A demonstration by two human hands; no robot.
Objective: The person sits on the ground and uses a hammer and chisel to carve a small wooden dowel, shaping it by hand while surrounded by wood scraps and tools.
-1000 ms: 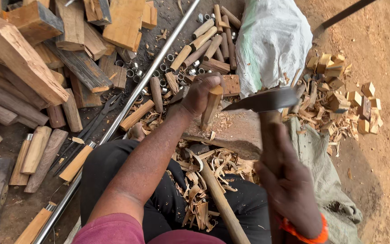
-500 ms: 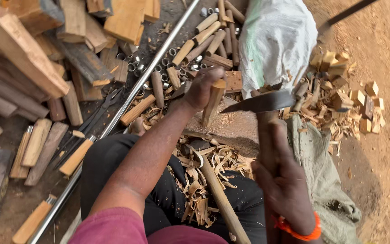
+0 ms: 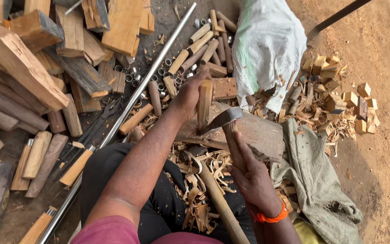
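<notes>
- Left hand (image 3: 189,96): closed around a wooden peg (image 3: 204,103), held upright with its lower end on the block (image 3: 253,133).
- Right hand (image 3: 249,174): gripping the handle of an adze (image 3: 222,121); the blade's edge meets the peg's lower part.
- Block: flat, worn wood, on the ground before the knees; shavings (image 3: 199,180) heaped against its near edge and over the lap.
- Sack (image 3: 267,47): white woven, bulging, closed to view; contents cannot be told. It stands just beyond the block, beside the peg.
- Cloth (image 3: 314,180): grey-green, crumpled, right of the block.
- Offcuts (image 3: 339,97): small pale cubes and chips, scattered on the dirt right of the sack.
- Pegs (image 3: 201,43): rounded blanks, loose pile left of the sack, with metal rings (image 3: 156,72) among them.
- Pipe (image 3: 147,83): long steel, lying diagonally between the pegs and the timber.
- Timber (image 3: 32,58): rough planks and billets, stacked at left.
- Second handle (image 3: 220,203): lies across the lap, among the shavings.
</notes>
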